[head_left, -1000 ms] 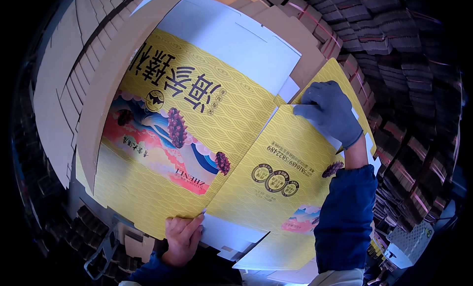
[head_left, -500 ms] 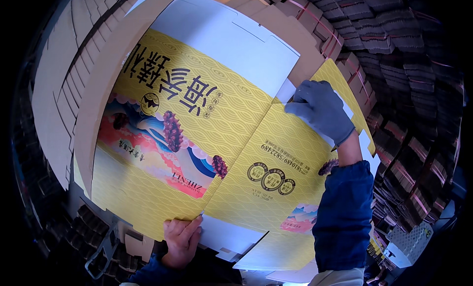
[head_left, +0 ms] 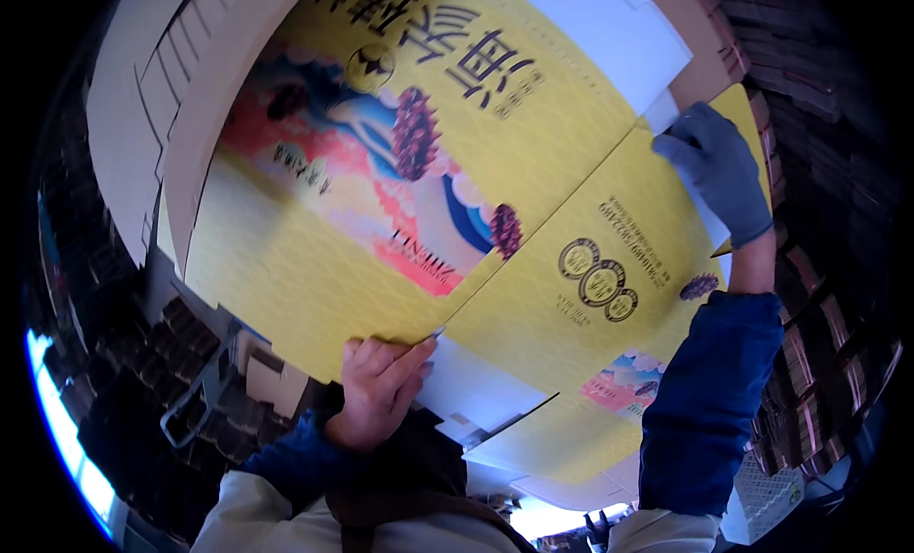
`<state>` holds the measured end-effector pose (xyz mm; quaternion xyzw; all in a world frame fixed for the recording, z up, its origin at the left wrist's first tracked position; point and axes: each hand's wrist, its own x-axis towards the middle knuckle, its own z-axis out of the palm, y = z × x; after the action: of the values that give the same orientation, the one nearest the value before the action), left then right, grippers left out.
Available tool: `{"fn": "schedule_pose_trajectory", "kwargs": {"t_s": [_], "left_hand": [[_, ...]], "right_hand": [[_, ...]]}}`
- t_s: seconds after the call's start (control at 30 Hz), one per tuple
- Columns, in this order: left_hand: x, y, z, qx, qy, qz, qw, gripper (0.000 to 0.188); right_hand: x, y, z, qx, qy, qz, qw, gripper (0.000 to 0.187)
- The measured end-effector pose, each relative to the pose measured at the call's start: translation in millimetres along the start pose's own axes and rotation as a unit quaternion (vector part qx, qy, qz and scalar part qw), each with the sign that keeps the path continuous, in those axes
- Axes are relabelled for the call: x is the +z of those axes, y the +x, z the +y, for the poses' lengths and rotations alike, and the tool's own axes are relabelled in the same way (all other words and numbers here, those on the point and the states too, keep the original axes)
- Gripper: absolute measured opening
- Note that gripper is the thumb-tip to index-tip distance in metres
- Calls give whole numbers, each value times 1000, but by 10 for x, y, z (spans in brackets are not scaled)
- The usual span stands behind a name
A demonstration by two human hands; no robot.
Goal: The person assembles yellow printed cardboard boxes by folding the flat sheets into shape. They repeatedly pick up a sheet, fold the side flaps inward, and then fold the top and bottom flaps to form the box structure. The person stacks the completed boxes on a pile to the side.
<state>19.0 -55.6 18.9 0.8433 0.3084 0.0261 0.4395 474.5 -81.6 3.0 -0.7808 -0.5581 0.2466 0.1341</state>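
A large yellow printed cardboard box blank (head_left: 533,258) lies in front of me, with white flaps and dark red sea cucumber pictures on it. A crease runs slantwise across it between two panels. At the near edge, beside the lower end of that crease, my bare left hand (head_left: 381,382) is closed on the cardboard, thumb and index finger together. My right hand (head_left: 716,167), in a grey glove, is closed at the far edge by the crease's upper end, its fingertips on the cardboard beside a white flap (head_left: 609,39). Its palm side is hidden.
Curved plain brown cardboard (head_left: 205,106) rises along the left side. Tied stacks of dark cardboard (head_left: 800,77) fill the right. At the lower right is a white plastic crate (head_left: 762,501). A metal frame (head_left: 195,405) and more stacks sit at the lower left.
The view has shifted, so the blank and both hands appear farther right and higher. Both hands keep their places on the cardboard, with the same hold. More of my clothing shows below.
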Motion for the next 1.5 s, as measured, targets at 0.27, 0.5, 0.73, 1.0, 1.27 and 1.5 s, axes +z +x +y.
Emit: {"fn": "schedule_pose_trajectory", "kwargs": {"t_s": [0.27,0.5,0.73,1.0,1.27,1.5], "left_hand": [[42,-44,-75,26,11,38,999,42],[62,-66,-99,35,12,39,999,51],[71,-54,-141,46,13,42,998,57],[90,-56,-127,51,26,36,998,52],[29,-19,-30,85,130,14,988,56],[-61,117,49,132,266,-51,953,60]], "right_hand": [[-24,30,-17,19,15,-20,999,27],[-32,29,-45,34,18,-29,999,28],[-38,34,4,29,25,-39,998,28],[-33,18,2,38,33,-38,998,30],[-4,45,9,58,-11,-36,998,35],[29,-30,-291,80,-205,64,973,35]]}}
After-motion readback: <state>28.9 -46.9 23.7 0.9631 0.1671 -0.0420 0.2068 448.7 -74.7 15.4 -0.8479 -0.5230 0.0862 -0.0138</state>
